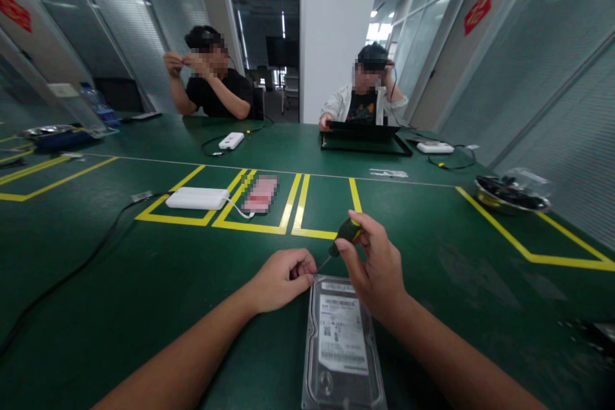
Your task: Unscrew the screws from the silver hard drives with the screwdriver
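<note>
A hard drive (342,339) lies label up on the green table in front of me, its long side pointing away from me. My right hand (377,262) grips the dark green and yellow handle of a screwdriver (346,235) between thumb and fingers. The thin shaft slants down to the drive's far left corner. Beside that corner sits my left hand (287,278), its fingers curled and pressed together by the screwdriver's tip. What those fingers hold, if anything, is hidden.
Beyond my hands, a white power bank (198,198) connects by cable to a phone (261,194). Yellow tape (314,232) marks the table. A metal bowl (512,195) of dark items stands right. Two people sit opposite, one with a black frame (365,141).
</note>
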`<action>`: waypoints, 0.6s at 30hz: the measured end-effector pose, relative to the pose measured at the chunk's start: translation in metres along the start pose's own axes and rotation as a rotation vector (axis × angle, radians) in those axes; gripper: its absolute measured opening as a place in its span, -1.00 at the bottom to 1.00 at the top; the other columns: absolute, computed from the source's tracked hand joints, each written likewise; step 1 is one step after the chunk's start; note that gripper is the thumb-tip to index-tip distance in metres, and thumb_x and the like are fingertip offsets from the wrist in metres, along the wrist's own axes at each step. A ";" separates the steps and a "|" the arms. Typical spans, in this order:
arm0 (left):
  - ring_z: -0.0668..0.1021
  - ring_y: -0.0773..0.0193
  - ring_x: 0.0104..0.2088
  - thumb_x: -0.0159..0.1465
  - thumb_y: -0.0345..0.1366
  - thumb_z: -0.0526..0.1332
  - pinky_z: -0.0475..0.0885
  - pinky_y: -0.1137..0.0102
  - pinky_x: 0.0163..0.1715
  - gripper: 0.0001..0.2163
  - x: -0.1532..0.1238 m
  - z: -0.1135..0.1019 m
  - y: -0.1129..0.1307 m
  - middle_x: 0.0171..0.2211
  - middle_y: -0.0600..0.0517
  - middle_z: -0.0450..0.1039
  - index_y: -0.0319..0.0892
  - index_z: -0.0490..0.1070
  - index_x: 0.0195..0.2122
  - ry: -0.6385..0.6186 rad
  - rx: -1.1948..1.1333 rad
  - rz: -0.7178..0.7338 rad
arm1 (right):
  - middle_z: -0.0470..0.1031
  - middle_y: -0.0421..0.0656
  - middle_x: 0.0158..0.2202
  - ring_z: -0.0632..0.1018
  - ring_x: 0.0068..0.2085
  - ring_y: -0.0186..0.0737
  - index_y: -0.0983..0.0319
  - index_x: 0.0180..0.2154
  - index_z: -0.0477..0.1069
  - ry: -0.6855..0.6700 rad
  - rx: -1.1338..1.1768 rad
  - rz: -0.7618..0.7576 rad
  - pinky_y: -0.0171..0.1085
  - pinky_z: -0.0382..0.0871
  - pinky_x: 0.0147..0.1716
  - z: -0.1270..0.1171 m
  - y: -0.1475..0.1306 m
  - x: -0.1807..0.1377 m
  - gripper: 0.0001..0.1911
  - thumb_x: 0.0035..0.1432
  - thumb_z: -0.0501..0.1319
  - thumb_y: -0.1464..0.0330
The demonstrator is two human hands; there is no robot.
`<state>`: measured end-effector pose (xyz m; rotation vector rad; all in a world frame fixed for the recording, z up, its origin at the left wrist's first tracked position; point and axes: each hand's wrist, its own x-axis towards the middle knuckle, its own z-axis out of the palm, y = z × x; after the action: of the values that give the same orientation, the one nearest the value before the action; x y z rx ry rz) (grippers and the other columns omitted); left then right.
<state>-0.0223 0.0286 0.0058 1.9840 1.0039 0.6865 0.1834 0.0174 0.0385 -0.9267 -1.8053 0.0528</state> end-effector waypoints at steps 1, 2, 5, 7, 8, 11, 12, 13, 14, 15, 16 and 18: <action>0.39 0.35 -0.46 0.24 -0.33 0.21 0.25 0.48 -0.47 -0.93 0.000 0.000 0.000 -0.45 0.10 0.38 -0.21 0.41 -0.34 0.005 0.003 0.000 | 0.47 -0.03 -0.03 0.57 -0.13 -0.19 0.20 0.20 0.16 0.002 0.000 0.001 -0.22 0.56 -0.22 0.000 0.000 0.000 -0.58 0.35 0.13 0.35; 0.39 0.35 -0.46 0.24 -0.33 0.20 0.25 0.48 -0.46 -0.93 0.000 0.001 -0.001 -0.45 0.10 0.38 -0.21 0.41 -0.34 0.009 0.006 0.000 | 0.46 -0.03 -0.02 0.57 -0.13 -0.19 0.19 0.20 0.16 0.004 0.000 0.002 -0.22 0.56 -0.23 0.000 0.000 0.000 -0.58 0.35 0.13 0.35; 0.40 0.35 -0.46 0.24 -0.35 0.20 0.25 0.48 -0.46 -0.95 0.000 0.001 -0.002 -0.46 0.10 0.38 -0.21 0.41 -0.34 0.018 0.010 0.000 | 0.45 -0.03 -0.01 0.57 -0.13 -0.21 0.19 0.21 0.16 0.001 0.004 -0.014 -0.23 0.55 -0.21 0.000 0.000 0.000 -0.57 0.35 0.13 0.37; 0.40 0.35 -0.47 0.24 -0.35 0.19 0.25 0.48 -0.46 -0.95 0.001 0.001 -0.003 -0.46 0.11 0.38 -0.21 0.41 -0.33 0.018 0.009 0.000 | 0.45 -0.04 -0.01 0.57 -0.14 -0.23 0.18 0.21 0.16 -0.003 0.013 -0.030 -0.23 0.54 -0.19 0.001 0.000 0.000 -0.57 0.35 0.13 0.38; 0.40 0.35 -0.47 0.24 -0.36 0.19 0.25 0.48 -0.46 -0.95 0.001 0.001 -0.003 -0.46 0.11 0.38 -0.21 0.41 -0.33 0.018 0.009 0.001 | 0.45 -0.05 -0.02 0.57 -0.15 -0.23 0.18 0.20 0.16 -0.005 0.017 -0.032 -0.23 0.54 -0.19 0.001 0.000 0.000 -0.57 0.35 0.13 0.38; 0.40 0.35 -0.46 0.23 -0.37 0.19 0.25 0.48 -0.47 -0.96 0.001 0.002 -0.003 -0.46 0.11 0.39 -0.21 0.41 -0.33 0.019 0.009 0.000 | 0.45 -0.05 -0.04 0.56 -0.17 -0.24 0.19 0.19 0.17 -0.014 0.021 -0.019 -0.23 0.53 -0.20 0.002 0.000 0.000 -0.58 0.34 0.13 0.39; 0.40 0.35 -0.47 0.23 -0.37 0.19 0.24 0.48 -0.47 -0.96 0.001 0.002 -0.003 -0.46 0.11 0.39 -0.21 0.41 -0.33 0.020 0.009 -0.001 | 0.45 -0.05 -0.04 0.56 -0.17 -0.24 0.19 0.19 0.17 -0.015 0.020 -0.017 -0.24 0.53 -0.21 0.002 0.000 0.000 -0.59 0.34 0.13 0.39; 0.40 0.35 -0.47 0.23 -0.38 0.19 0.24 0.48 -0.47 -0.96 0.001 0.002 -0.003 -0.46 0.11 0.38 -0.21 0.41 -0.34 0.021 0.010 -0.002 | 0.45 -0.05 -0.04 0.56 -0.18 -0.25 0.19 0.19 0.17 -0.017 0.021 -0.016 -0.24 0.52 -0.21 0.002 0.000 0.000 -0.59 0.34 0.14 0.39; 0.39 0.35 -0.47 0.22 -0.38 0.19 0.24 0.48 -0.48 -0.96 0.001 0.002 -0.003 -0.46 0.11 0.38 -0.21 0.41 -0.34 0.022 0.010 -0.003 | 0.45 -0.06 -0.05 0.56 -0.19 -0.26 0.19 0.18 0.18 -0.019 0.023 -0.016 -0.25 0.52 -0.22 0.002 0.000 0.000 -0.59 0.34 0.14 0.39; 0.39 0.36 -0.47 0.22 -0.39 0.19 0.24 0.48 -0.48 -0.97 0.002 0.002 -0.003 -0.47 0.11 0.38 -0.21 0.41 -0.34 0.024 0.011 -0.004 | 0.45 -0.07 -0.06 0.55 -0.21 -0.27 0.19 0.18 0.18 -0.017 0.024 -0.021 -0.26 0.52 -0.23 0.002 -0.001 0.001 -0.59 0.34 0.14 0.39; 0.39 0.36 -0.47 0.22 -0.39 0.19 0.24 0.48 -0.48 -0.97 0.002 0.002 -0.003 -0.47 0.11 0.38 -0.21 0.41 -0.34 0.024 0.011 -0.004 | 0.45 -0.08 -0.07 0.55 -0.22 -0.29 0.20 0.18 0.18 -0.011 0.023 -0.030 -0.27 0.51 -0.23 0.001 -0.002 0.001 -0.59 0.34 0.15 0.39; 0.39 0.36 -0.48 0.21 -0.39 0.19 0.24 0.48 -0.48 -0.97 0.002 0.002 -0.003 -0.47 0.12 0.37 -0.21 0.41 -0.34 0.024 0.010 -0.003 | 0.44 -0.10 -0.08 0.54 -0.23 -0.31 0.20 0.18 0.18 0.000 0.017 -0.057 -0.28 0.50 -0.22 0.001 -0.003 0.001 -0.59 0.33 0.16 0.40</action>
<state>-0.0209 0.0304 0.0021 1.9865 1.0268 0.7066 0.1807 0.0161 0.0406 -0.8626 -1.8276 0.0314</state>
